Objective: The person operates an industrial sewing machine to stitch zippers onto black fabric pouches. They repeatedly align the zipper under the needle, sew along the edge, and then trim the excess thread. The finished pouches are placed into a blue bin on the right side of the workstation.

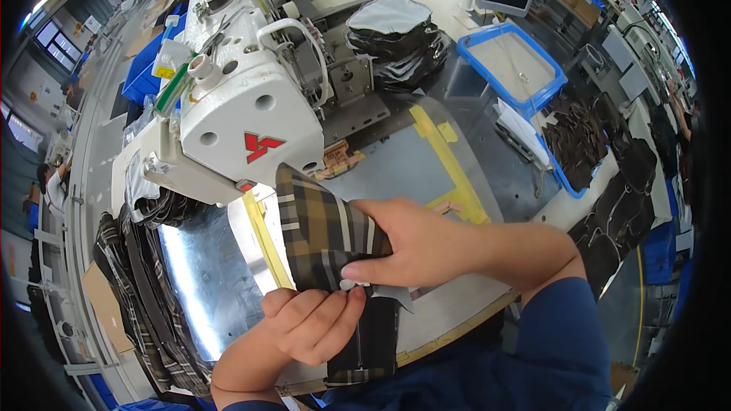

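A plaid fabric piece (316, 217) in brown, black and white is held up in front of the sewing machine. My right hand (415, 243) grips it from the right, thumb on top and fingers behind the cloth. My left hand (316, 323) is closed in a pinch at the cloth's lower edge, beside a small white bit (350, 284) near my right thumb. What the left fingertips hold is partly hidden. Below hangs a dark strip (364, 342) with a plaid end, reaching toward my lap.
A large white sewing machine (251, 106) stands just beyond my hands. Yellow tape (449, 159) marks the metal work plate. Stacked dark pieces (396, 41) lie behind it, plaid garments (145, 297) hang at left, and blue trays (563, 79) stand at right.
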Demonstrator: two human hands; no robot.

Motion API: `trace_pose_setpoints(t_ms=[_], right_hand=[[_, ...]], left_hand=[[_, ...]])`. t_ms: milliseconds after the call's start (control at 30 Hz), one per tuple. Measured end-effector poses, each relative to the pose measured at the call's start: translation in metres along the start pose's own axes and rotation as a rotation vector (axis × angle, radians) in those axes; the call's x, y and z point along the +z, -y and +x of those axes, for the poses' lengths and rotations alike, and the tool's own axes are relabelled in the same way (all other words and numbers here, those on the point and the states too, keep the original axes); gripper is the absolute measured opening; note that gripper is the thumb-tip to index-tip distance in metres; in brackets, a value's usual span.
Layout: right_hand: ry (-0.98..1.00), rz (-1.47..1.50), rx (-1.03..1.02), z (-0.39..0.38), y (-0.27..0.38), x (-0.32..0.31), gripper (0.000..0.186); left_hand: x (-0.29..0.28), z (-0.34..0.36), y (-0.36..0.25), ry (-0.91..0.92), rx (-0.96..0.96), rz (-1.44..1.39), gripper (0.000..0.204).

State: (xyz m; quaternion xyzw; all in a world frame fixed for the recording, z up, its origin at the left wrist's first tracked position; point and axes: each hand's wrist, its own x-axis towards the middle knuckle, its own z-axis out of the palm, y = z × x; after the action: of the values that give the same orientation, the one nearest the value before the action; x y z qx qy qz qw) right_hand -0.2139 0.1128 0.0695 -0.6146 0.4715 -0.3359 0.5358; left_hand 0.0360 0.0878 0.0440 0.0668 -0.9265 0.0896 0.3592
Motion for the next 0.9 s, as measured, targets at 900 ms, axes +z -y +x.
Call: trace_pose_setpoints(t_ms=[900], right_hand=[[-0.119,0.205,0.077,-0.023,0.033,0.001,0.075]], left_hand=[[-0.018,0.007,0.011,-0.079,0.175,-0.016,0.013]])
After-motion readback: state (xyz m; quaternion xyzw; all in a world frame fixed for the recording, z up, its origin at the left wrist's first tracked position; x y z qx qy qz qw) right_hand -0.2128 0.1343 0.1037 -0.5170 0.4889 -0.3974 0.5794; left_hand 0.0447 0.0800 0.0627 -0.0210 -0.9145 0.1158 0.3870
